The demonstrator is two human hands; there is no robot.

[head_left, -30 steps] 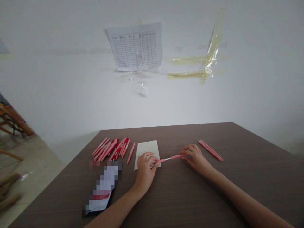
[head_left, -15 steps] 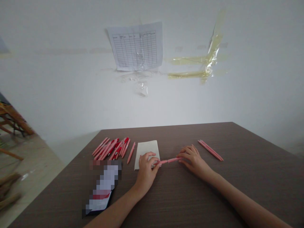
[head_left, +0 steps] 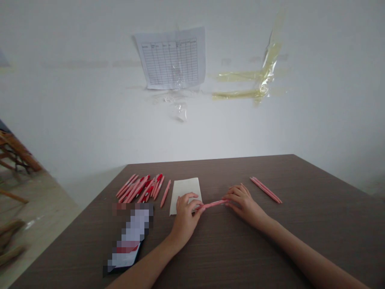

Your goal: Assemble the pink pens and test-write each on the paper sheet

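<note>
Between my two hands a pink pen (head_left: 214,203) is held level, just above the brown table. My left hand (head_left: 187,212) pinches its left end, over the lower right corner of a cream paper pad (head_left: 185,188). The fingers of my right hand (head_left: 242,200) close on the other end. A single pink pen (head_left: 165,194) lies to the left of the pad. Farther left is a loose pile of pink and red pens (head_left: 140,188). Beyond my right hand, a few pink pens (head_left: 266,190) rest side by side at a slant.
A phone-like device (head_left: 129,241), its screen blurred out, lies on the table (head_left: 234,257) left of my left forearm. The table's far edge meets a white wall with a taped printed sheet (head_left: 173,58) and yellowed tape strips (head_left: 264,86). Wooden furniture (head_left: 18,150) stands at far left.
The two parts of the pink pen showed a small gap between them earlier; now they meet in one continuous length. Both hands have stayed nearly in place.
</note>
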